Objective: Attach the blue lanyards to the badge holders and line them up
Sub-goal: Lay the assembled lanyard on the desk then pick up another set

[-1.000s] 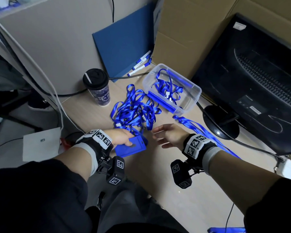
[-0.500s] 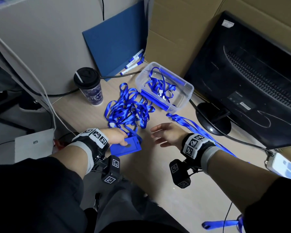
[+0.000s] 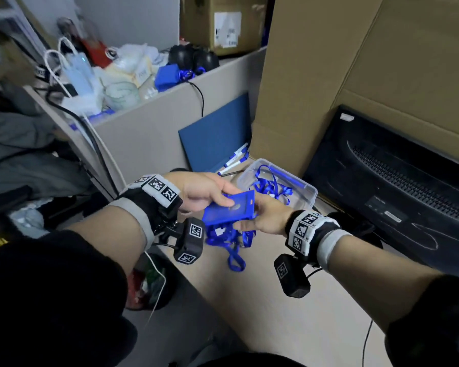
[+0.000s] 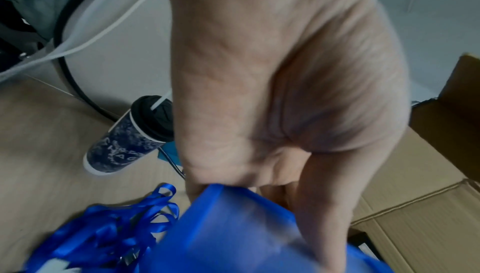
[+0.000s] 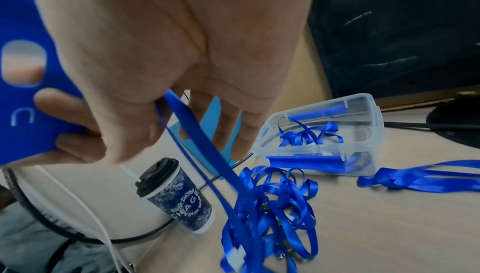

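I hold a blue badge holder in the air above the desk between both hands. My left hand grips its left end, thumb on top. My right hand curls round its right end; in the right wrist view a blue lanyard strap runs out of that palm down to the tangled lanyard pile. The pile lies on the desk right under the holder. The badge holder is blurred in the left wrist view. More lanyards lie in the clear plastic box.
A lidded paper cup stands left of the pile. Straightened lanyards lie to the right, near the monitor and its stand. A cardboard box, a blue folder and markers are behind.
The left hand has lifted the badge holder off the desk. The right hand, open before, has taken hold of its other end. The head view has tilted upward.
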`<action>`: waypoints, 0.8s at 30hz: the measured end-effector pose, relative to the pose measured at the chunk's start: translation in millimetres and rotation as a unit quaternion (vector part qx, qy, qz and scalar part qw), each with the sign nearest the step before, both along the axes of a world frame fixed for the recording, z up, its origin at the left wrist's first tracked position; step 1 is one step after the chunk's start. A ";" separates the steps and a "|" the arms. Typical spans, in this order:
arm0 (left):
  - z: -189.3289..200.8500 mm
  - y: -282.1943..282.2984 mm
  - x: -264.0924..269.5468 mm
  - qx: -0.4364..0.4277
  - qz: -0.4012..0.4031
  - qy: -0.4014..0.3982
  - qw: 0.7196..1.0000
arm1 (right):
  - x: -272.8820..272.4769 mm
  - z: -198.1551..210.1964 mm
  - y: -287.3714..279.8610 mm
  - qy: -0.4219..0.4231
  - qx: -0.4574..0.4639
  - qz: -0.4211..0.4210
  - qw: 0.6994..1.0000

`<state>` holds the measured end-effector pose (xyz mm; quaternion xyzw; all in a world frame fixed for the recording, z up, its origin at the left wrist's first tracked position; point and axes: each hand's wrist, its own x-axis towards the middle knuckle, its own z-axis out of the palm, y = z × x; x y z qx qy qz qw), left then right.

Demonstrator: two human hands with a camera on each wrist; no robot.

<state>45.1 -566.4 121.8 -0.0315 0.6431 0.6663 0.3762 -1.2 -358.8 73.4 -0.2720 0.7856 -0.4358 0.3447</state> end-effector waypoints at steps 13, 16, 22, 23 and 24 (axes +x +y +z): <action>-4.4 38.9 -44.0 -0.090 0.117 0.069 0.987 | -17.2 -2.8 58.3 -0.051 0.046 -0.253 0.965; -8.2 64.6 -58.7 -0.111 0.048 0.043 0.992 | -21.3 -9.5 94.6 -0.015 0.120 -0.285 0.951; -23.7 127.5 -89.9 -0.149 -0.084 0.038 0.985 | 0.7 -16.0 175.1 -0.074 0.153 -0.349 0.922; -24.0 140.4 -93.5 -0.152 -0.104 0.051 0.982 | 8.5 -13.8 185.3 -0.101 0.141 -0.346 0.922; -24.3 153.3 -97.1 -0.149 -0.128 0.067 0.978 | 16.1 -12.5 195.0 -0.127 0.114 -0.347 0.922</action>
